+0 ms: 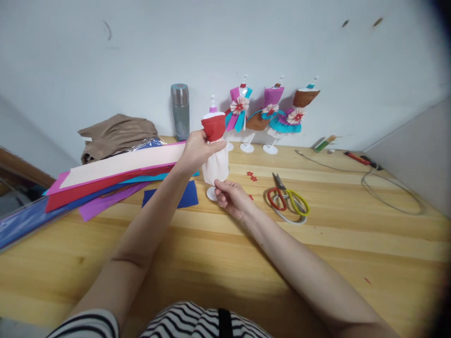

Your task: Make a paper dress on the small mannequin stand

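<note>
A small white mannequin (pixel 213 126) stands on the wooden table (pixel 225 253), dressed in a red paper top and a pale pink paper skirt (pixel 216 168). My left hand (pixel 199 149) is wrapped round its waist, fingers closed on the paper. My right hand (pixel 232 197) pinches the lower edge of the skirt beside the round white base (pixel 212 193).
Three dressed mannequins (pixel 271 115) stand by the wall. Scissors with red and yellow handles (pixel 287 199) lie right of my hands, red paper flowers (pixel 251 176) nearby. Coloured paper sheets (pixel 112 180), a blue piece (pixel 186 197), brown cloth (pixel 116 134), a grey bottle (pixel 180 111) and a cable (pixel 391 190) surround them.
</note>
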`<state>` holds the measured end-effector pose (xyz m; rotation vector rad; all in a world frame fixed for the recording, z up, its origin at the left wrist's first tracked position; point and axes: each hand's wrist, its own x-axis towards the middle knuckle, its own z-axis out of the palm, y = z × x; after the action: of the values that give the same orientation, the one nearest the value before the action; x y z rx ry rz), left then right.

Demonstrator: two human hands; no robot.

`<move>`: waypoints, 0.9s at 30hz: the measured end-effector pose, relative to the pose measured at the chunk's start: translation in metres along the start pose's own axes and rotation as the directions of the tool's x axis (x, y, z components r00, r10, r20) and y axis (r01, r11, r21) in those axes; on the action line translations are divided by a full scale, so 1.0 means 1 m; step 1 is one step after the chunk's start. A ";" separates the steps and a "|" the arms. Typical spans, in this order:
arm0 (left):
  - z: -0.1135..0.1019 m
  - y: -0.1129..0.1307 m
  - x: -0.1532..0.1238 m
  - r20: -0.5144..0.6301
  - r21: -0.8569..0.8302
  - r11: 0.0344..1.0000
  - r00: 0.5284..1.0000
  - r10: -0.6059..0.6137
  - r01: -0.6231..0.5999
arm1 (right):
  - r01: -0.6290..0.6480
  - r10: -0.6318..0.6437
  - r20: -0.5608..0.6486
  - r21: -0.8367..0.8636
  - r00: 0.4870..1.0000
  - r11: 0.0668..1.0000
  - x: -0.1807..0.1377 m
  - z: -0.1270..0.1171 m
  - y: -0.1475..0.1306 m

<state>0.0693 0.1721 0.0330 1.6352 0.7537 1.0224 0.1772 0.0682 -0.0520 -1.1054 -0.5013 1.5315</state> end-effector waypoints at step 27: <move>-0.049 -0.004 0.007 0.336 -0.267 0.938 0.934 -0.125 0.221 | 0.439 -0.423 0.182 -0.609 0.888 0.660 -0.031 -0.008 -0.046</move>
<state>0.0286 0.1999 0.0372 1.3924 0.4903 0.6868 0.2062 0.0503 -0.0076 -1.3472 -1.2824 0.9502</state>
